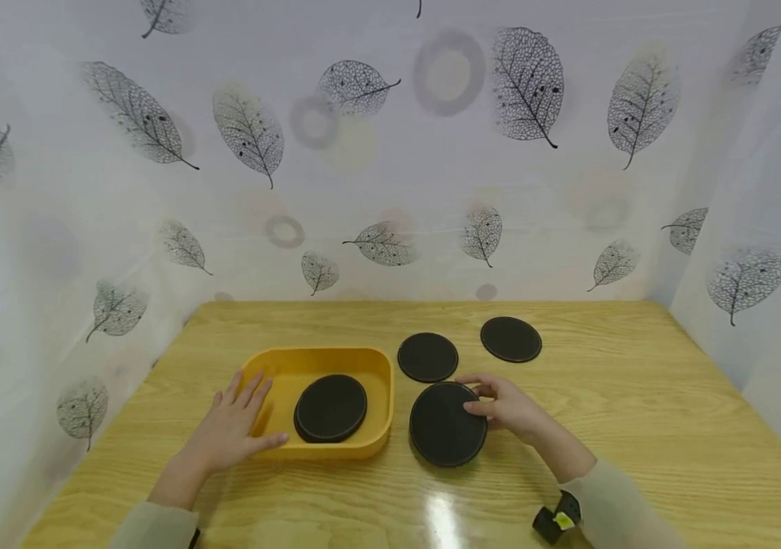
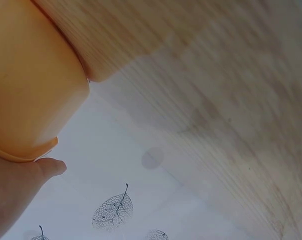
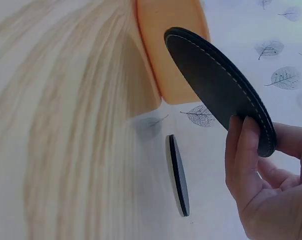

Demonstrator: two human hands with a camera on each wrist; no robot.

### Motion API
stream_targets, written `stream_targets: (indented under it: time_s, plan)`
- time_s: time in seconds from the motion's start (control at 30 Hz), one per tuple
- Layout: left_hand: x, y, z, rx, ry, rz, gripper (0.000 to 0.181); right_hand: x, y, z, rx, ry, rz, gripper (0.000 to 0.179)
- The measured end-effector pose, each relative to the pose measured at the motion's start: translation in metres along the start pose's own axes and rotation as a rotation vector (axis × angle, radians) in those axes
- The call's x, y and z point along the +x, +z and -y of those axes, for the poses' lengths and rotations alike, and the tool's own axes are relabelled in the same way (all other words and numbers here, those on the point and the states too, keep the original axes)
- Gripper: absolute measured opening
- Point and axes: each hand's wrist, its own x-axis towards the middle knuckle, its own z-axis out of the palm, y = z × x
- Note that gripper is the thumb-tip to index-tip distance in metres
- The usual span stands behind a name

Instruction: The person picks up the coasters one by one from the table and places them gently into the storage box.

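In the head view my right hand (image 1: 506, 408) pinches the edge of a round black coaster (image 1: 448, 424), just right of the yellow bin (image 1: 390, 412). The right wrist view shows this coaster (image 3: 211, 80) tilted and raised above the table, stitching along its rim, with fingers beneath and thumb on top. My left hand (image 1: 231, 427) lies with spread fingers over the bin's left end, its thumb across the front rim. Seen from the left wrist, that thumb (image 2: 50, 167) touches the bin's rim. Inside the bin lie black coasters (image 1: 331, 408), one overlapping another.
Two more black coasters lie flat on the wooden table (image 1: 610, 396), one behind the held coaster (image 1: 428, 357) and another farther back to the right (image 1: 511, 339). A leaf-patterned white curtain (image 1: 390, 175) hangs behind the table and along both sides.
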Motion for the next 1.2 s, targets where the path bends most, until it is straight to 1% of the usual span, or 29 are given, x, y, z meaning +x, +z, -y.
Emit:
stream_targets:
  time_s: [0.17,0.27,0.37,0.5,0.67,0.8,1.0,1.2]
  plan:
    - [0.001,-0.001,0.001,0.002,0.003,0.002,0.089,0.002,0.005,0.005,0.141,-0.034,-0.008,0.053]
    - [0.001,-0.001,0.001,0.011,0.008,0.003,0.089,0.005,0.011,0.009,0.208,-0.048,-0.020,0.055]
    - [0.001,-0.001,0.002,0.015,0.013,0.003,0.089,0.009,0.016,0.014,0.264,-0.056,-0.046,0.055]
    - [0.001,0.000,0.002,0.004,0.019,0.006,0.089,0.015,0.020,0.021,0.337,-0.057,-0.083,0.051]
    - [0.001,0.000,0.002,0.003,0.017,0.010,0.089,0.022,0.027,0.032,0.384,-0.051,-0.091,0.051]
    - [0.001,0.000,0.001,0.001,0.012,0.008,0.089,0.031,0.036,0.037,0.411,-0.056,-0.089,0.051]
    - [0.001,0.001,0.002,0.009,0.014,0.007,0.089,0.047,0.057,0.042,0.502,-0.064,-0.092,0.047]
    - [0.001,0.001,0.001,0.016,0.010,0.007,0.089,0.059,0.081,0.048,0.549,-0.080,-0.064,0.047]
